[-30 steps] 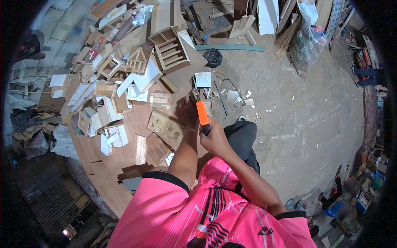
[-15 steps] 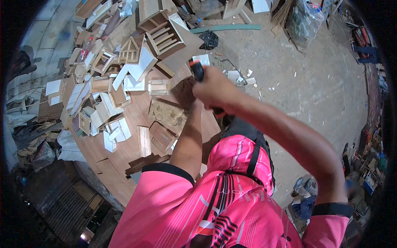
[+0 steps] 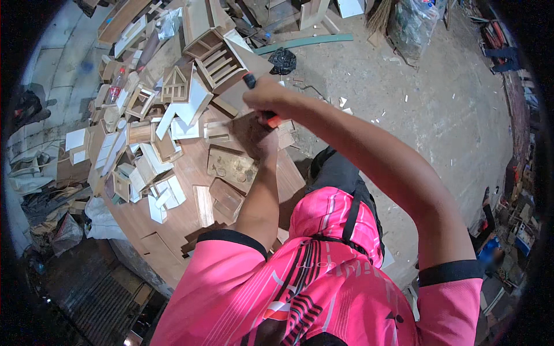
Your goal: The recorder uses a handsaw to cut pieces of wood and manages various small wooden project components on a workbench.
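My right hand (image 3: 268, 98) is closed around a tool with a black-and-orange handle (image 3: 249, 80). The black end sticks out past the far side of my fist, and an orange part shows below it; its kind I cannot make out. Just under this fist is my left hand (image 3: 254, 137), close to the orange part. Its fingers are blurred and partly covered, so what they hold, if anything, does not show. Beneath both hands lies a brown wooden worktop (image 3: 179, 216). A shallow wooden tray (image 3: 222, 163) with small bits in it sits beside my left wrist.
Wooden and white small box-like pieces (image 3: 153, 158) crowd the worktop's left half. Farther back is a slatted wooden box (image 3: 222, 64). A red-capped bottle (image 3: 116, 86) stands among the pieces. A black plastic bag (image 3: 283, 61), a green strip (image 3: 306, 44) and white scraps lie on the floor.
My right fist and the tool have moved left, and the tool has turned so that its orange part shows near my left hand. The view has shifted slightly.
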`<state>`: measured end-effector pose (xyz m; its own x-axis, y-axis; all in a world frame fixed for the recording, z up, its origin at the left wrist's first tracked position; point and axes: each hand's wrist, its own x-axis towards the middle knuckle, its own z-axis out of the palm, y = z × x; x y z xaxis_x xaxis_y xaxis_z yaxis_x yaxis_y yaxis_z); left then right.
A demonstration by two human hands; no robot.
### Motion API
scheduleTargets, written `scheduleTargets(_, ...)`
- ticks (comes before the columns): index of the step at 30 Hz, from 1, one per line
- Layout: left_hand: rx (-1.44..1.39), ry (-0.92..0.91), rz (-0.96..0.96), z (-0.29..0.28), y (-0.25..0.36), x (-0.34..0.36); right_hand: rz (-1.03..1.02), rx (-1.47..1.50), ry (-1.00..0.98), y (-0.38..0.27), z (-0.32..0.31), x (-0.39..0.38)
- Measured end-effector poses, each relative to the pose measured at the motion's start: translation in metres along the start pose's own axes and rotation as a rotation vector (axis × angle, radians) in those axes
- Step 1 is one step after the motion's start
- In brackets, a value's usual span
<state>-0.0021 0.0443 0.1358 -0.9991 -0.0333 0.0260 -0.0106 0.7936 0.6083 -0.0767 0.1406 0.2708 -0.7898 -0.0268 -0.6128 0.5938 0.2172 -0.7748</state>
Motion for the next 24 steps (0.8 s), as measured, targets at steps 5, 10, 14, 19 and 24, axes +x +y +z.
scheduleTargets(5,-0.037,-0.020,-0.056,0.005,-0.001,-0.002,-0.105,-0.134,-0.002,0.016,0.016,-0.023)
scheduleTargets(10,-0.129,0.007,-0.052,0.035,-0.037,-0.010,-0.089,-0.086,-0.081,0.007,0.007,-0.046)
scheduleTargets(14,-0.201,0.025,-0.056,0.044,-0.048,-0.016,-0.083,-0.113,-0.114,-0.015,0.001,-0.059)
scheduleTargets(19,-0.327,0.059,-0.048,0.044,-0.052,-0.015,0.048,-0.049,-0.122,-0.005,-0.003,-0.036)
scheduleTargets(24,-0.100,-0.096,-0.037,0.048,-0.059,-0.008,0.081,0.001,0.014,0.047,0.017,0.016)
